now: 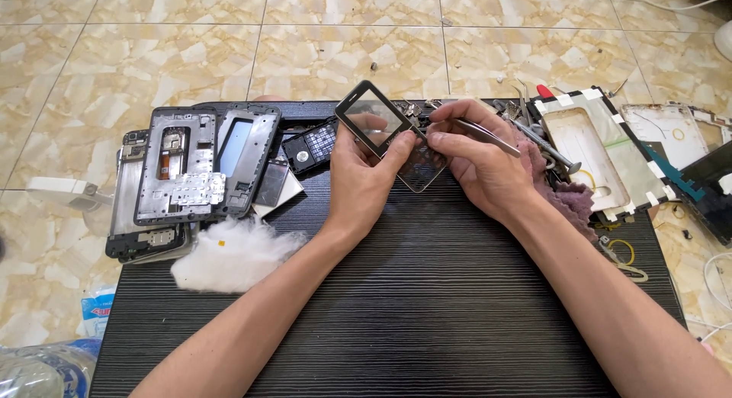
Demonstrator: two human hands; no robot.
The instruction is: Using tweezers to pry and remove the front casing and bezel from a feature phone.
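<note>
Up front, left hand (364, 177) pinches phone frame (389, 135) beside right hand's (476, 158) tweezers (488, 135).

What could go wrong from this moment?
The tweezers in the right hand work close to the left hand fingertips; a slip might prick them. The phone front cover is held above the board at one edge, so it might twist or drop.

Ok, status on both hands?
Left hand holds phone front cover. Right hand holds tweezers at it. Purple cloth beside right wrist.
</note>
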